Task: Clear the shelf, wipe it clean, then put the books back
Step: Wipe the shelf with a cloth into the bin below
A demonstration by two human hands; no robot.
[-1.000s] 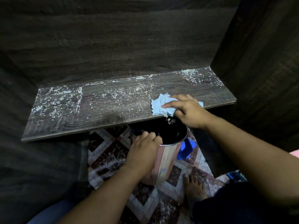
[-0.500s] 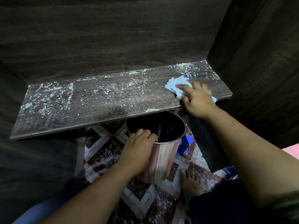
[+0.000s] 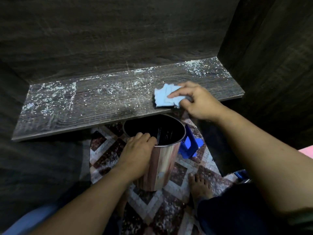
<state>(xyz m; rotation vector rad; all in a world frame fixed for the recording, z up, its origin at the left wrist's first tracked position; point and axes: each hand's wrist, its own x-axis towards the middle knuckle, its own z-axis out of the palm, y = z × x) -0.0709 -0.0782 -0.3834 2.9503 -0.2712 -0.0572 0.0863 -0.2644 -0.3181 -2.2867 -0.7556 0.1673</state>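
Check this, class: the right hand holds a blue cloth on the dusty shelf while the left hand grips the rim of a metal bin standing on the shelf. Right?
Wrong: the head view shows the metal bin below the front edge of the shelf, not on it. The left hand grips its rim; the right hand holds the blue cloth on the shelf.

We see a shiny metal bin point(image 3: 160, 167) over the patterned floor point(image 3: 105, 150), its mouth open and its inside dark; whether its base touches the floor we cannot tell. Just beside its right wall lies a blue plastic object point(image 3: 189, 146), too unclear for us to name. The floor is laid in brown and pale diamond tiles, speckled with white. A bare foot point(image 3: 199, 185) rests on the tiles near the bin's lower right. At the floor's right edge we make out something pink point(image 3: 306, 152).
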